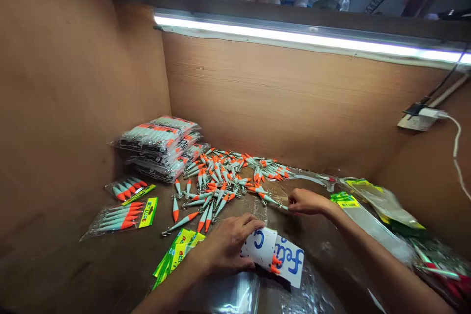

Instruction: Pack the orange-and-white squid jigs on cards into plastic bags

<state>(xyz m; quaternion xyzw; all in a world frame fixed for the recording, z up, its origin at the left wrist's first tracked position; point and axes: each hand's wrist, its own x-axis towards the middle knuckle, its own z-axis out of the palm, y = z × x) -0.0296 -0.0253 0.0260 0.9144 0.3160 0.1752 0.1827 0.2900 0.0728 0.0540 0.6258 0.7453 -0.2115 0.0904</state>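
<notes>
My left hand point(232, 243) is closed on a folded white card point(259, 245) with blue handwriting, thumb and fingers at its left edge. Orange lure tips point(275, 265) poke out between the card's layers; the rest of those lures is hidden. Farther right, my right hand point(307, 201) pinches a pale fishing lure point(284, 207) with an orange end just showing under the fingers. Beside it spreads a loose pile of orange and pale-green fishing lures point(221, 171) with wire hooks. Yellow-green header cards point(178, 255) lie left of my left forearm.
Bagged lures are stacked point(158, 144) at the back left. Two smaller lure packs, one labelled point(121, 216), lie in front. Clear bags with green headers point(382, 206) lie at right. Clear plastic point(231, 294) is at the front. A tube light point(294, 34) crosses above the wooden back wall.
</notes>
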